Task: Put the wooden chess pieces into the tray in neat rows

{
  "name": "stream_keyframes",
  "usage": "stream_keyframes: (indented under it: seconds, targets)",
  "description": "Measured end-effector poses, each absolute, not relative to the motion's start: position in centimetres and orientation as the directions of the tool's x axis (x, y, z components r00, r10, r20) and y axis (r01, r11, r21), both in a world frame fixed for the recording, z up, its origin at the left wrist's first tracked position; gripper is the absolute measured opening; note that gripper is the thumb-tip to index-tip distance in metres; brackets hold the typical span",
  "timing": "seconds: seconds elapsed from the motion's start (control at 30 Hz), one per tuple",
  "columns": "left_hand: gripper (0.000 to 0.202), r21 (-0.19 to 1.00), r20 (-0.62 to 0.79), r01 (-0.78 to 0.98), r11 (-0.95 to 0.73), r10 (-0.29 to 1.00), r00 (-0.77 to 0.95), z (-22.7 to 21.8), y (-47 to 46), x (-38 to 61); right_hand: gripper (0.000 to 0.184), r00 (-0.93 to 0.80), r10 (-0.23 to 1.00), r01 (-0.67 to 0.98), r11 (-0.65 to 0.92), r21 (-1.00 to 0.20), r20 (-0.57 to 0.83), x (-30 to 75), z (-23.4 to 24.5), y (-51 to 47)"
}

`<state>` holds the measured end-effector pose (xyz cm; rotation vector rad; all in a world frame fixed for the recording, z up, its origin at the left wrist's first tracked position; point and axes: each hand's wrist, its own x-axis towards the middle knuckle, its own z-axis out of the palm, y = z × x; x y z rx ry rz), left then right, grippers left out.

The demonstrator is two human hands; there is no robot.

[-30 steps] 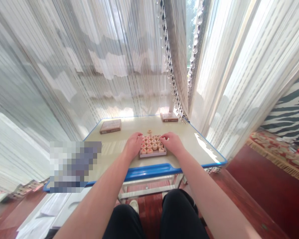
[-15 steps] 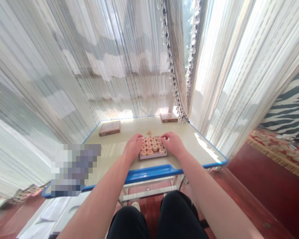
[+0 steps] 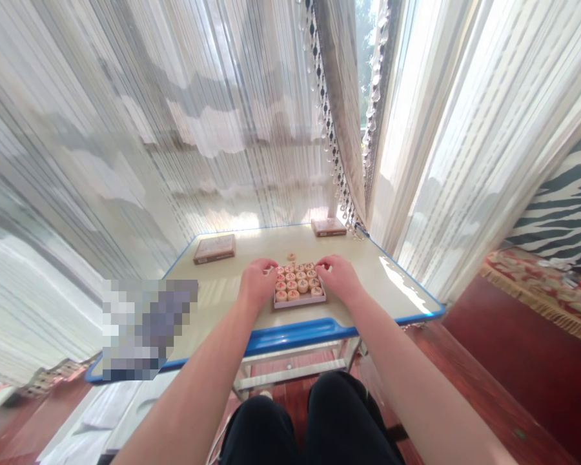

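Note:
A shallow white box (image 3: 300, 303) holds rows of round wooden Chinese chess pieces (image 3: 303, 285) with red and dark characters. One gap shows in its front row. Around the box's far left corner curl the fingers of my left hand (image 3: 260, 281), closed at the edge. My right hand (image 3: 337, 274) is likewise closed at the far right corner, thumb and fingers bent together. Just beyond the box, a single chess piece (image 3: 291, 256) lies on the table.
The cream table (image 3: 382, 278) has a blue rim. Flat brown boxes lie at its back left (image 3: 215, 248) and back right (image 3: 328, 227). A blurred-out patch (image 3: 150, 329) covers the left front. Curtains (image 3: 252, 129) hang behind the table.
Both hands remain at the box's far corners with almost no movement. The whole view has shifted very slightly.

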<state>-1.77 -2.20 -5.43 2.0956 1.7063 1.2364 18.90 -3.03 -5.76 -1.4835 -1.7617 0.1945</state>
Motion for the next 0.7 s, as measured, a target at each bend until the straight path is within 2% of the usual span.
stream_keyframes:
  seconds: [0.27, 0.47, 0.7]
  targets:
    - [0.022, 0.493, 0.517, 0.764, -0.416, 0.846, 0.127, -5.46, -2.43, -1.54, 0.019, 0.030, 0.887, 0.751, 0.285, -0.596, 0.461, 18.93, -5.93, -3.02]
    - [0.022, 0.460, 0.516, 0.756, -0.466, 0.833, 0.200, -5.19, -2.60, -1.20, 0.019, 0.010, 0.887, 0.746, 0.300, -0.595, 0.461, 18.81, -5.66, -3.29]
    - [0.018, 0.424, 0.471, 0.784, -0.453, 0.850, 0.236, -4.86, -3.03, -0.91, 0.019, 0.024, 0.871, 0.718, 0.327, -0.614, 0.492, 18.76, -5.34, -3.67]
